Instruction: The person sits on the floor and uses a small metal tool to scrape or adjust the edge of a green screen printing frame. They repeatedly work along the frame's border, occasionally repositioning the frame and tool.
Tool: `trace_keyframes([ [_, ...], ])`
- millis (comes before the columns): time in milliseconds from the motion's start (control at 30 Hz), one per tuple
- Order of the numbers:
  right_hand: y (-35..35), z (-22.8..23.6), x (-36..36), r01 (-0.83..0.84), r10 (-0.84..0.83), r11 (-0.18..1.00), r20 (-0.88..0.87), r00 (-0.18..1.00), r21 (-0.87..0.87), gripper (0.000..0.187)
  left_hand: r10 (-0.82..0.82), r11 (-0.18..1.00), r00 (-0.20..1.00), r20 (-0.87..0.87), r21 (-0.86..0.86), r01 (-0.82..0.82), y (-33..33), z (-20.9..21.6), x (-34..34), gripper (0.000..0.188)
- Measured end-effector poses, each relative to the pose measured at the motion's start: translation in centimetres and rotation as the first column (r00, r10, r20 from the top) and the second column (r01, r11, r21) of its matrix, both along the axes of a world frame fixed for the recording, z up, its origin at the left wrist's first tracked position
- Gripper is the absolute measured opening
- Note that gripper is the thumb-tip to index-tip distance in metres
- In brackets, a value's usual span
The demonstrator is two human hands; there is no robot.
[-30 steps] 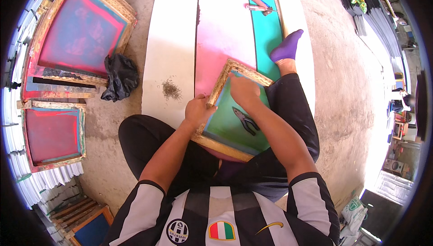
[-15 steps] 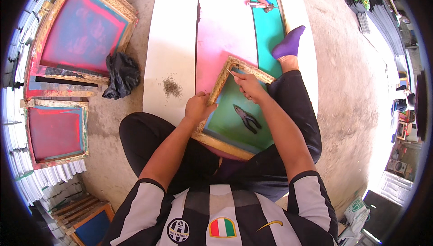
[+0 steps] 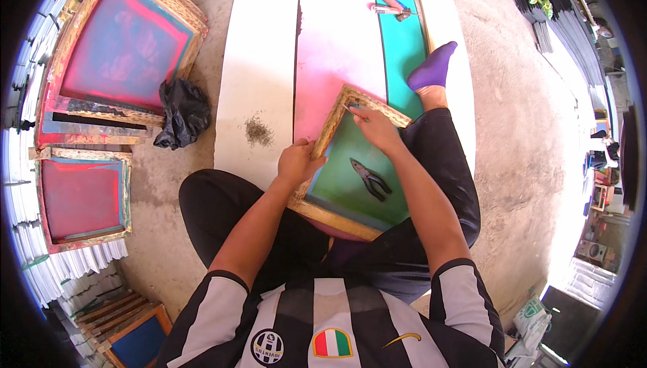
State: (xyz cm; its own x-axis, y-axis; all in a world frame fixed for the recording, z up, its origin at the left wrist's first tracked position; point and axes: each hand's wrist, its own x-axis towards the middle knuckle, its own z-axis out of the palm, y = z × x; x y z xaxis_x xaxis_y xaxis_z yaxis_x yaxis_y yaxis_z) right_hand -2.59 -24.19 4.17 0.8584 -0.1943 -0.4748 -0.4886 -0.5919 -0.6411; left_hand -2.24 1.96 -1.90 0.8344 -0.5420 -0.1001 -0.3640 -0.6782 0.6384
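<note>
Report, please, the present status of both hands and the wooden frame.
Left hand gripping wooden frame, left side. Right hand pinching thin object near far corner. Pliers lying on green panel.

Paint-stained framed screens (image 3: pixel 125 54), pliers (image 3: pixel 370 178) and bare concrete floor (image 3: pixel 515 166) mark a workshop.

Slim tool (image 3: pixel 348 107) in right grip (image 3: pixel 376 129), mostly hidden, too small for naming.

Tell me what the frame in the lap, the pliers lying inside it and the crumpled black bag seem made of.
Frame: likely wood, rough and patchily stained, judging by its mottled brown surface. Pliers: probably metal, dull grey toward the tip; the darker handles might be plastic or rubber sleeved. Black bag: seemingly thin plastic with a slight sheen, from its shiny creases.
</note>
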Motion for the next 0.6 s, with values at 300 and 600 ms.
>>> trace_keyframes([
  [300,1.4,0.6,-1.5,-0.125,0.163,0.901,0.056,0.985,-0.416,0.038,0.022,1.000,0.997,-0.068,-0.003,-0.023,-0.1,1.0,0.1,0.045],
  [600,4.0,2.5,-0.6,-0.322,0.257,0.771,-0.194,0.947,-0.550,0.047,-0.006,0.998,1.000,-0.025,-0.056,0.005,0.1,0.6,0.0,0.051],
])
